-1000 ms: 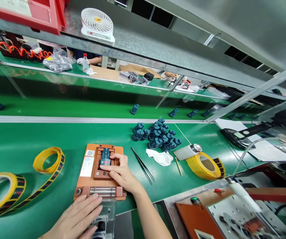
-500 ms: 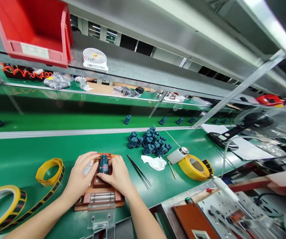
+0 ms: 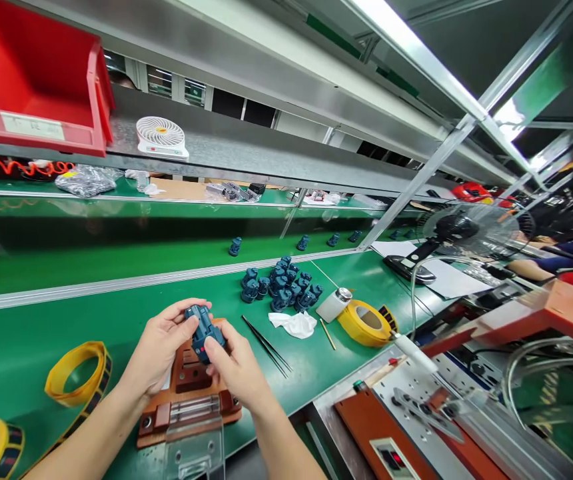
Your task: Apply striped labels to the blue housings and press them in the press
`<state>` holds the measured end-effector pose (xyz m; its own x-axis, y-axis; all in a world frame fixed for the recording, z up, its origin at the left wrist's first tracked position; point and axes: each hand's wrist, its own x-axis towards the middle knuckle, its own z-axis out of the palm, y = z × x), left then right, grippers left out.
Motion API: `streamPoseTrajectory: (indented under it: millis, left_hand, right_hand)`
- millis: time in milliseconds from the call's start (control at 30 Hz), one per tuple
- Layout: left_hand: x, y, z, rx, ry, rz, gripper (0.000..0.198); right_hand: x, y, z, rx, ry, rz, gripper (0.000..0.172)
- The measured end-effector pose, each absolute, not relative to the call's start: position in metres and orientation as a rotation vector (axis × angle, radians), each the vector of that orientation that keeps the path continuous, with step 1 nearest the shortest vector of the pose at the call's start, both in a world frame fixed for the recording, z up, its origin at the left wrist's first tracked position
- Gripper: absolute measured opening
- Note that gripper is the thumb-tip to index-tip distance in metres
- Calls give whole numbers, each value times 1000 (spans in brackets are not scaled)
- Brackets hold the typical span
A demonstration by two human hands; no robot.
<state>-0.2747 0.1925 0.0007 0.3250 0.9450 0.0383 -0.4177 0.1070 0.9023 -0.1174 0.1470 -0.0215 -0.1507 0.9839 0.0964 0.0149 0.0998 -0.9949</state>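
Both my left hand (image 3: 159,347) and my right hand (image 3: 236,368) hold a dark blue plastic housing (image 3: 204,333) by its sides, just above an orange-brown holding fixture (image 3: 189,393). The fixture's recess (image 3: 191,377) sits partly hidden below my hands. To the right of my right hand lie black tweezers (image 3: 266,353) and a crumpled white cloth (image 3: 294,325). Beyond them stands a heap of similar dark blue housings (image 3: 279,283). A yellow tape roll (image 3: 364,323) and a small metal-capped bottle (image 3: 334,305) are further right.
A loop of yellow-and-black tape (image 3: 76,373) lies left of the fixture on the green bench. Behind a metal rail, several housings stand on a green belt (image 3: 116,267). A red bin (image 3: 31,87) sits on the overhead shelf. A co-worker's arm (image 3: 529,269) shows at far right.
My hands have lifted the dark blue housing out of the fixture's recess and tilted it. The view has also swung, so the bench appears further left and lower.
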Motion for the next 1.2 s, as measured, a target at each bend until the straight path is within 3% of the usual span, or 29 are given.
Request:
streamPoseTrajectory:
  millis: [300,600,833,1000,1100,1200]
  left_hand:
    - [-276,195,-3,928,595,1090,38]
    - [-265,198,-17,1089,849,1190,33]
    - [-266,191,-13,1472,1237,1262,31]
    - [-265,185,-14,1654,1330,1368,25]
    - [-264,185,-18,1618,1265,1385,23]
    - [-265,191,-21,1455,1145,1319,25]
  right_hand:
    - [-136,146,-23,-974,-1121,1249,47]
    - [-147,140,-26,-797,-788,1873,68]
    - [-143,133,-39,-1150,-1189,1555,65]
    - [-138,136,-37,-1188,-1483,1141,43]
    - [-137,137,-35,-1171,-1500,1061,30]
    - [-135,136,-32,-1095,-1448,1136,42]
